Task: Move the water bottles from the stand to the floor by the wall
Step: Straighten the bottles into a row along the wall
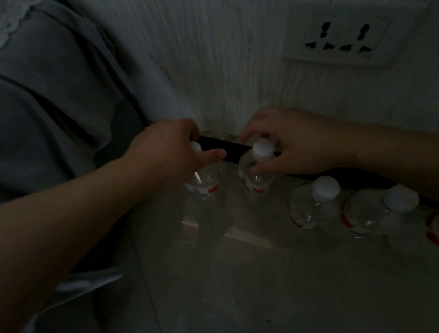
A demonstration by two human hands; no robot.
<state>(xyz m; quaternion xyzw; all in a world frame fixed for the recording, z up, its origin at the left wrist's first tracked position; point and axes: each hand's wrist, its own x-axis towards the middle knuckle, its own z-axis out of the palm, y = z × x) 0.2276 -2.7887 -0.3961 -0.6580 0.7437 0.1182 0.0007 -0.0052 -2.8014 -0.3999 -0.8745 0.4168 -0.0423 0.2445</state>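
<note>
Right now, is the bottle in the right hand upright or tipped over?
Upright: the bottle shows its white cap above the shoulder and label, with the right hand pinching its neck. Dimness hides its base.

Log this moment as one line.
left hand holds left bottle | right hand holds right bottle | both upright by wall | other bottles alongside
</note>
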